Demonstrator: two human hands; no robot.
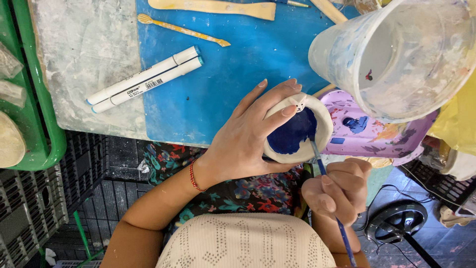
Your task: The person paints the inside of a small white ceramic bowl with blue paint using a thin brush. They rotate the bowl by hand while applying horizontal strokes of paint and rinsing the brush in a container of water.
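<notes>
My left hand (248, 136) grips a small white clay bowl (325, 131) from the side, thumb and fingers wrapped round its rim. The bowl's inside is partly painted dark blue, and a tiny white figure sits on its rim. My right hand (339, 191) holds a thin blue-handled paintbrush (320, 164) like a pen, its tip resting inside the bowl at the lower right edge of the blue patch. Both hands are over my lap, just off the table's front edge.
A pink paint palette (367, 134) with blue paint lies right of the bowl, under a large paint-smeared plastic cup (396, 54). Two white markers (146, 79) and wooden modelling tools (213, 7) lie on the blue mat (233, 64). A green tray (42, 114) stands at left.
</notes>
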